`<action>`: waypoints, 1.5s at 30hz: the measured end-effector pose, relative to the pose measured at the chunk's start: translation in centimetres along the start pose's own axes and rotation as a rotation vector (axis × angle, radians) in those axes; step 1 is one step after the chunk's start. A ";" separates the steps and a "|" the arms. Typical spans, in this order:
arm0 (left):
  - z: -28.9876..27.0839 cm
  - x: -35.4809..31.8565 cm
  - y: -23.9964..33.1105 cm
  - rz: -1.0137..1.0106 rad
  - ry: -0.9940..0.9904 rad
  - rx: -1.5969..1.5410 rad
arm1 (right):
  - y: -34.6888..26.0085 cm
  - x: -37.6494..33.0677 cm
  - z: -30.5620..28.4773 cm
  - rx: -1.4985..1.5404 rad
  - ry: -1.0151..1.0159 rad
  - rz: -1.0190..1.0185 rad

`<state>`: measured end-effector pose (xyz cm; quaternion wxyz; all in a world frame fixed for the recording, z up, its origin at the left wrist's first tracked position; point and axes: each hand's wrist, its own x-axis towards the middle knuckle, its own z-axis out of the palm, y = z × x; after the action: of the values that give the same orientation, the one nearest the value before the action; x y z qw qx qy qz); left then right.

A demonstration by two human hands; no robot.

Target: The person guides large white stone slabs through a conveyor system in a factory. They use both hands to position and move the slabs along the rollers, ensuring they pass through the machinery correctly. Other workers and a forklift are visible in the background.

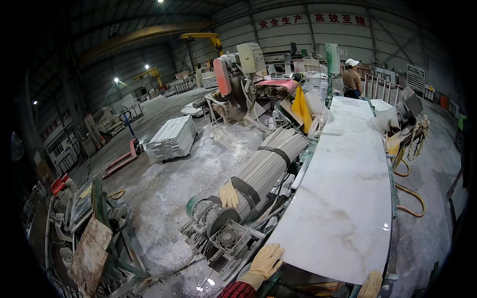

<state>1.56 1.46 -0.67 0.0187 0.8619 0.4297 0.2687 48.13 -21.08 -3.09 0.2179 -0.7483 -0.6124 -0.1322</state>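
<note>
A long white stone slab [338,198] with faint brown veining lies flat and runs away from me, its polished face reflecting the lights. My left hand [266,263], in a cream rubber glove below a red checked sleeve, grips the slab's near left corner. At the near right corner is my right hand [371,284], gloved the same way and cut off by the lower edge of view. Its fingers close on the slab's edge; their undersides are hidden. Beneath the near end, part of the supporting frame shows in shadow.
Left of the slab are a motor [211,213], a strapped bundle of long strips [268,164] and a loose glove [229,194]. A yellow hose [412,198] loops at right. Beyond stand a cutting machine [238,74], stacked slabs [173,138], a pallet jack [121,159] and a person [352,79].
</note>
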 end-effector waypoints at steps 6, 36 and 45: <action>-0.1 -0.1 0.1 0.010 -0.005 -0.025 | 1.3 -0.9 0.9 0.024 0.044 -0.030; -1.0 -1.4 0.3 -0.018 -0.043 0.003 | 0.4 -1.6 0.0 0.005 -0.110 0.054; -1.6 -1.7 0.6 -0.035 -0.053 0.004 | 0.9 -2.9 0.7 -0.080 -0.057 0.006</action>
<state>0.45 -0.47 0.09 0.0331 0.8612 0.4444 0.2444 48.32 -23.34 -5.21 0.1706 -0.7617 -0.6104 -0.1344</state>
